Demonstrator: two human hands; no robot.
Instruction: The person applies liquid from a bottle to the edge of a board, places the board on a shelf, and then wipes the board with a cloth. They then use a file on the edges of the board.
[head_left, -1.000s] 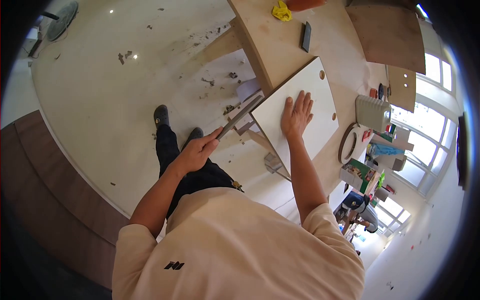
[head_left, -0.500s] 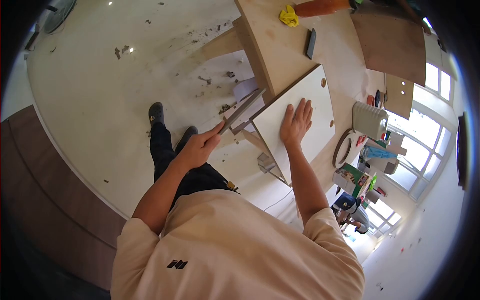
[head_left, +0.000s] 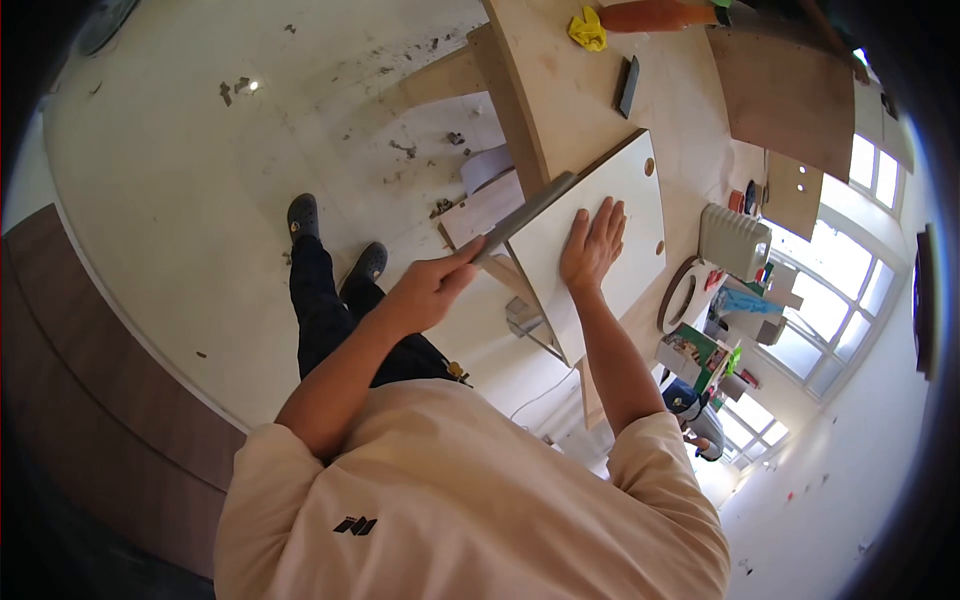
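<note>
A white board (head_left: 625, 185) with two round holes along its far end lies on the wooden table, jutting past the table's near edge. My right hand (head_left: 592, 250) rests flat on its top, fingers stretched out. My left hand (head_left: 432, 292) is wrapped round one end of a long, flat grey bar (head_left: 527, 214) that looks like a file. The bar slants up along the board's left edge, its far end overlapping the board's corner in this view.
On the table (head_left: 545, 90) are a yellow cloth (head_left: 587, 30), a dark grey block (head_left: 627, 88), an orange bottle (head_left: 655, 15) and a whitish jug (head_left: 735, 240). A coiled strip (head_left: 680, 295) lies nearer. Another person (head_left: 706, 432) stands beyond. Scraps litter the floor.
My left hand has moved up and to the right with the grey bar, bringing it from beside the board to its edge. My right hand stays flat on the board.
</note>
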